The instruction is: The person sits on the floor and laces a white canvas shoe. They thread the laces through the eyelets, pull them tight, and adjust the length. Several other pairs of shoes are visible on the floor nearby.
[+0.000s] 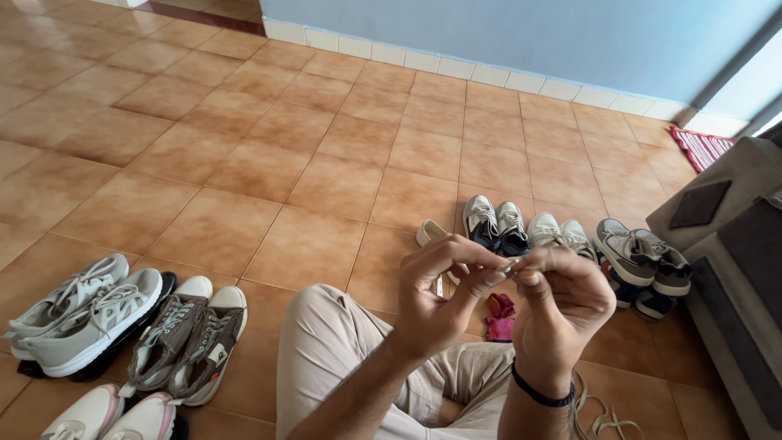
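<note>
Both hands, the left hand (444,289) and right hand (562,301), pinched a pale shoelace (513,263) end above the lap, apparently mid-handling; the next move would need fine fingertip control.

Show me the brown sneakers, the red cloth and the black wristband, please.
brown sneakers (191,342), head view, on the laces of the left shoe.
red cloth (499,316), head view, on its folded middle.
black wristband (542,397), head view, on the band at the right wrist.

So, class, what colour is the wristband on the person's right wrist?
Black wristband, clearest in the head view.
</note>
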